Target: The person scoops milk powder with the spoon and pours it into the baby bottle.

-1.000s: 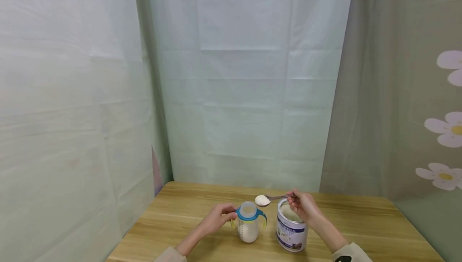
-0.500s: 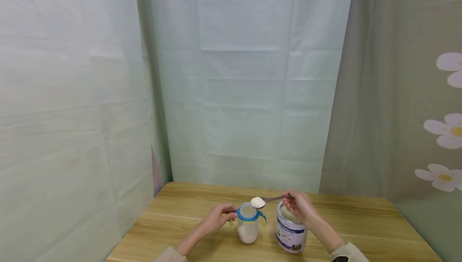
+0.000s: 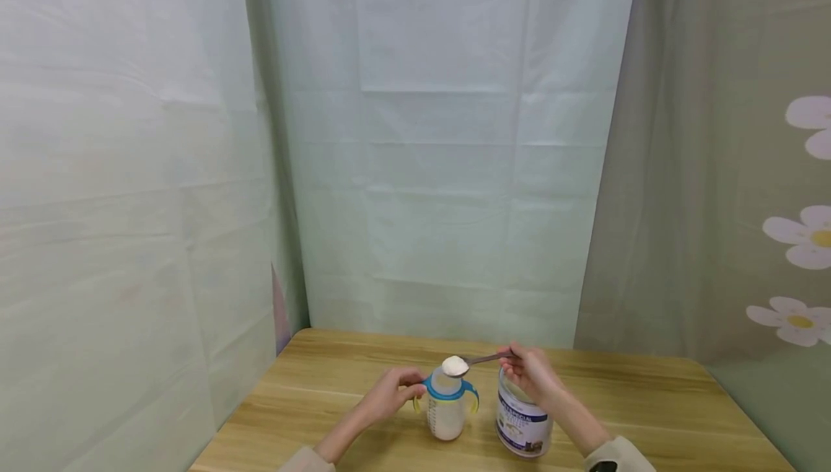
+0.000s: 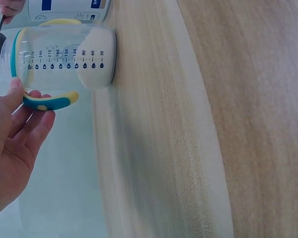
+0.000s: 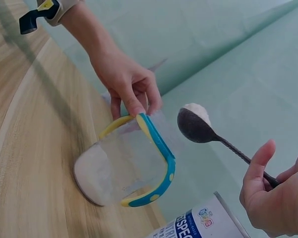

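Note:
A clear baby bottle [image 3: 446,418] with a blue and yellow two-handled collar stands upright on the table, its top uncovered. White powder fills its lower part in the left wrist view. My left hand [image 3: 392,394] pinches the bottle's left handle [image 4: 47,102] between thumb and fingers. In my right hand [image 3: 534,374] is the handle of a dark metal spoon [image 5: 198,128], heaped with white powder [image 3: 455,365]. The spoon's bowl is over the bottle's mouth. Below my right hand stands an open white and purple tin [image 3: 522,427], part of its opening hidden by the hand.
The wooden table [image 3: 337,364] has rounded far corners. Pale cloth sheets [image 3: 441,205] hang behind it and on the left, and a curtain with white flowers [image 3: 798,319] is at the right.
My right hand has moved left with the heaped spoon, from between the tin and bottle to above the bottle's mouth. The left hand, bottle and tin stay in place.

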Tool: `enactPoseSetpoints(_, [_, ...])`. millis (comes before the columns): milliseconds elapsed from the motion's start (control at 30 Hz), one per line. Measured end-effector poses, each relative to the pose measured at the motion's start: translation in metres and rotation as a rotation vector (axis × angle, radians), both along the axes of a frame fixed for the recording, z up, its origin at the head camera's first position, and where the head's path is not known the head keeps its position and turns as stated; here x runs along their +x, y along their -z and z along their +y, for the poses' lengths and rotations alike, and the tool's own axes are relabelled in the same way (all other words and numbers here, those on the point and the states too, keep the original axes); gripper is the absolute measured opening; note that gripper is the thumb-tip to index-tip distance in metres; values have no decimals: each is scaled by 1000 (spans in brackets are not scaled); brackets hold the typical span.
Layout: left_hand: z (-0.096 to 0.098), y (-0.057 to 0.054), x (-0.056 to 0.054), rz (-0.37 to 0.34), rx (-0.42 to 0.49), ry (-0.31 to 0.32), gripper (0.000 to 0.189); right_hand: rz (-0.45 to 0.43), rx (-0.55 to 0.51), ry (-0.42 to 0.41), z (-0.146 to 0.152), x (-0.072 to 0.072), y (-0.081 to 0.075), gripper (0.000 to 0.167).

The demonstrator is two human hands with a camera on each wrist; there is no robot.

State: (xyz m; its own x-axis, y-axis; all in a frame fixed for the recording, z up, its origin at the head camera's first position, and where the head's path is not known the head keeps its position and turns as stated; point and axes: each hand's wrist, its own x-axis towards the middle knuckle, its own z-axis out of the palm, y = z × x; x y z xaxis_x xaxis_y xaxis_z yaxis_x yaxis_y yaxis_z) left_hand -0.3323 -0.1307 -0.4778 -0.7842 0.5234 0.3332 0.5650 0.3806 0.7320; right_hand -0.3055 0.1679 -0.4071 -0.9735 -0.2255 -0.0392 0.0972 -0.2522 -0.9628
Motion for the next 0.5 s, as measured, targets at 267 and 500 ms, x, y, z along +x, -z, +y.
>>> enactPoseSetpoints(267, [0, 3, -4, 1, 13, 6, 16, -9, 25, 14, -7, -4, 3, 37])
enactPoseSetpoints(500, [-1, 4, -4, -6, 32, 11, 13, -5, 32, 10, -9, -6, 5, 40])
